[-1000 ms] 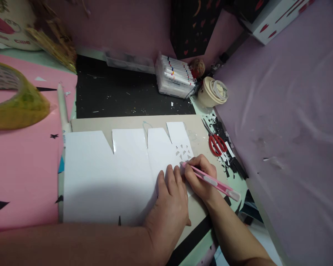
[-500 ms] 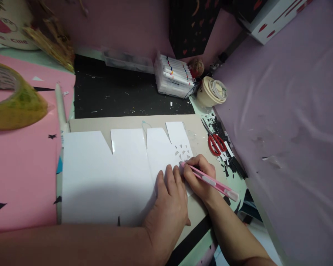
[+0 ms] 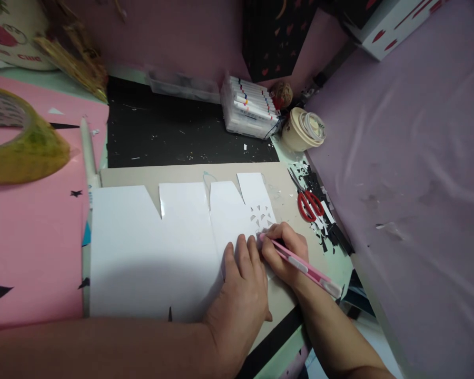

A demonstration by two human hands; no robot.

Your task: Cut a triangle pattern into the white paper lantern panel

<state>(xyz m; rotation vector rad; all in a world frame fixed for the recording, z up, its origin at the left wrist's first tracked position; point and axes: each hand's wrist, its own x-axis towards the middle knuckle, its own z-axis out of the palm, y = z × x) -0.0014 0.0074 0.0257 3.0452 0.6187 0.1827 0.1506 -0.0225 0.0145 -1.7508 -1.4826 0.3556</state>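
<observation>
A white sheet of card [image 3: 154, 247] with V-shaped notches along its far edge lies on a beige board [image 3: 174, 175]. My left hand [image 3: 243, 284] presses flat on the right part of the card, fingers stretched out. Close by its fingertips, my right hand [image 3: 286, 250] grips a pink craft knife [image 3: 300, 264] like a pen. The knife's tip points at the card just below a cluster of small cut-out shapes [image 3: 260, 215]; my fingers partly hide the tip.
Red-handled scissors [image 3: 310, 205] lie among black and white paper scraps [image 3: 319, 226] on the right. Behind stand a case of markers [image 3: 250, 108] and a beige tub [image 3: 302, 130]. A yellow tape roll [image 3: 43, 152] rests on pink sheeting [image 3: 31, 237] at left.
The knife in my right hand has shifted slightly down and right, its back end lower. My left hand stays pressed on the card. The whole view has moved a little.
</observation>
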